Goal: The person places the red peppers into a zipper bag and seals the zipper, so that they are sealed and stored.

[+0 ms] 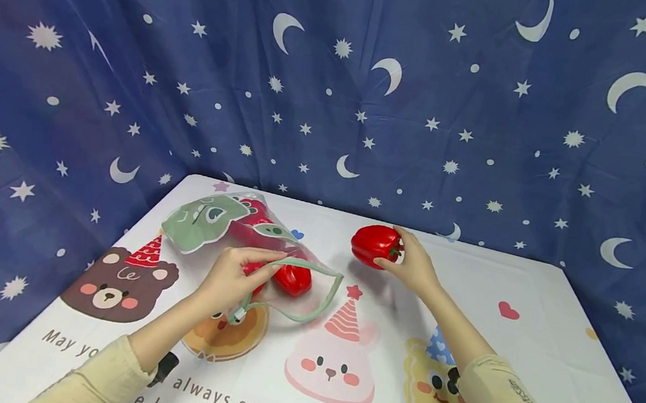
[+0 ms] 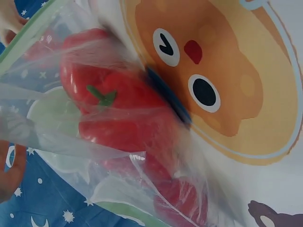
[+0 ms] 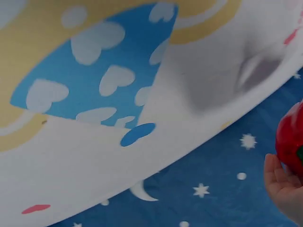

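Observation:
A red bell pepper [image 1: 374, 244] with a green stem is in my right hand [image 1: 415, 269], whose thumb and fingers grip it at the stem end. It is over the far part of the table, right of a clear zip bag [image 1: 198, 219] with a green dinosaur print and a green-trimmed mouth. My left hand [image 1: 232, 276] pinches the edge of that mouth, which gapes toward the near right. Inside the bag lie several red peppers [image 2: 137, 127], one with a green stem showing through the plastic. In the right wrist view, the held pepper [image 3: 289, 142] is cut off by the frame edge.
The white tablecloth [image 1: 532, 358] carries printed cartoon animals, hearts and lettering. Behind the table's far edge hangs a dark blue curtain [image 1: 424, 153] with moons and stars. The bag lies toward the left far corner.

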`<state>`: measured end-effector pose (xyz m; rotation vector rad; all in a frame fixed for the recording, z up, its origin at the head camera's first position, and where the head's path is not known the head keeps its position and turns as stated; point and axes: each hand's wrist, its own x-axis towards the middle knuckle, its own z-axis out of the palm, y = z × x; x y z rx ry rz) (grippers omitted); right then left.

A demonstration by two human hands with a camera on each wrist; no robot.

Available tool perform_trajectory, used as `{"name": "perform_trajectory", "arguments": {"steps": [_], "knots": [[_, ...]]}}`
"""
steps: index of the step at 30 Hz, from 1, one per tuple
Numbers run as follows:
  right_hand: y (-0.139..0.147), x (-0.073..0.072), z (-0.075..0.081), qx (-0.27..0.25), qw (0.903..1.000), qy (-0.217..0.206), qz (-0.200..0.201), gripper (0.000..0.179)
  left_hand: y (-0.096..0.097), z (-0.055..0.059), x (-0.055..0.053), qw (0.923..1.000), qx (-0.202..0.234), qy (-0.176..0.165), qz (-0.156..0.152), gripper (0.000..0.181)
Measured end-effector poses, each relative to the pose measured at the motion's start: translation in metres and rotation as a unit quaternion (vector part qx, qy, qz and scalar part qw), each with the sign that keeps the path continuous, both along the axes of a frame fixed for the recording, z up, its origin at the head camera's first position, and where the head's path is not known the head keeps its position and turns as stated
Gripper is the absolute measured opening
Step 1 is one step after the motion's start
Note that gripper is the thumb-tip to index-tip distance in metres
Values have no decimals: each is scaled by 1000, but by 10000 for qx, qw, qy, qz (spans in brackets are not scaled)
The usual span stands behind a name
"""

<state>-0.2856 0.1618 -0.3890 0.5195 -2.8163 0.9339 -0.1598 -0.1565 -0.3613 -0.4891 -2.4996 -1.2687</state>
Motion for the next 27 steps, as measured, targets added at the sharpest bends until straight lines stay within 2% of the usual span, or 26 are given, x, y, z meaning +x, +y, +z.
{"name": "perform_trajectory", "arguments": {"steps": [4,8,11,15,19,27], "knots": [[0,21,10,-387,9988,202,229,78,-1,1,-1,9986,-336,362,207,27],[-1,39,20,-675,9966,285,383,80,-3,1,-3,9914,-744,991,418,24],[-2,53,27,-859,9940,449,505,80,-2,1,-4,9881,-825,1223,425,22],[-8,73,33,-1006,9883,851,771,79,-2,1,-4,9903,-703,1129,394,22],[-15,89,36,-928,9829,1165,1079,77,-4,3,-8,9933,-468,981,382,20],[-25,103,32,-659,9814,1217,1330,79,1,3,-19,9972,312,561,395,17]]}}
